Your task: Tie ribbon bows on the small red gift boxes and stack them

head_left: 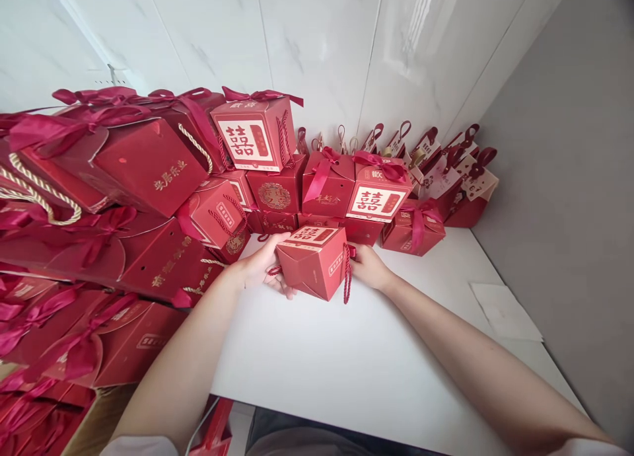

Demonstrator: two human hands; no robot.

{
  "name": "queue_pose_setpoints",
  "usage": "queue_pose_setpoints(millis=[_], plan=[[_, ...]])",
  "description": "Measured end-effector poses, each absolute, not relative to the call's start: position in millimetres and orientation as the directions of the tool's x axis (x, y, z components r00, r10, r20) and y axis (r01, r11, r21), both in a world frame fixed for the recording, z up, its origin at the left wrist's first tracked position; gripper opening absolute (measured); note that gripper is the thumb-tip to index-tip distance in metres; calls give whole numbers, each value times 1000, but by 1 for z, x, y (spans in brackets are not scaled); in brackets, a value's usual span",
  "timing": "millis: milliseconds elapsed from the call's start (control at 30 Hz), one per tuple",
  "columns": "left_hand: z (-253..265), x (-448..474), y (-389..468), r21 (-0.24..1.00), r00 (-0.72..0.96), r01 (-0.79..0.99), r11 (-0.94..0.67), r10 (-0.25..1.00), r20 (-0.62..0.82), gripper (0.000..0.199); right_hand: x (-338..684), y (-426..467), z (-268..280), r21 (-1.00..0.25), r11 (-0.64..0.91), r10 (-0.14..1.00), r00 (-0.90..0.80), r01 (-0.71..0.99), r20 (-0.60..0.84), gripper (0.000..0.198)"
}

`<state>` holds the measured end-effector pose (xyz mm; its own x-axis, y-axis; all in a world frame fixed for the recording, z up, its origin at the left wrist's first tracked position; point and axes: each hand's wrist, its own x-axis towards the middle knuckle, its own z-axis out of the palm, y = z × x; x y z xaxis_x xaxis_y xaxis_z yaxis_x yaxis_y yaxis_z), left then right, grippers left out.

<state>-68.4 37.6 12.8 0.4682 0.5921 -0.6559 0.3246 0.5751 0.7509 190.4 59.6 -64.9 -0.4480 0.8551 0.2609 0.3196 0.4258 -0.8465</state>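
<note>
A small red gift box with a white printed panel and twisted red cord handles is held between my two hands, tilted so that its underside faces me. My left hand grips its left side, thumb near the top edge and fingers below. Behind the right side, my right hand is closed by the ribbon and cord; its fingertips are partly hidden by the box. Just beyond stand similar boxes, among them one with a white panel and a ribbon-tied one.
Larger red boxes with ribbons and cords are stacked high on the left. Small bags with looped ribbons line the back right. A white sheet lies on the white table near the grey partition.
</note>
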Motion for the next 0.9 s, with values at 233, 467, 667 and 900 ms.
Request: queue_pose_setpoints(millis=[233, 467, 667, 900], plan=[[13, -70, 41, 743, 557, 394, 541, 503, -661, 96, 190, 60, -65, -837, 430, 854, -453, 339, 256, 17], [12, -70, 40, 762, 584, 385, 521, 502, -638, 93, 190, 60, -65, -832, 438, 850, -457, 340, 261, 15], [12, -71, 40, 767, 583, 384, 514, 510, -633, 89, 191, 60, -65, -828, 446, 848, -457, 340, 269, 15], [17, -69, 37, 807, 613, 367, 462, 532, -583, 91, 191, 60, -64, -828, 447, 847, -458, 338, 271, 19]])
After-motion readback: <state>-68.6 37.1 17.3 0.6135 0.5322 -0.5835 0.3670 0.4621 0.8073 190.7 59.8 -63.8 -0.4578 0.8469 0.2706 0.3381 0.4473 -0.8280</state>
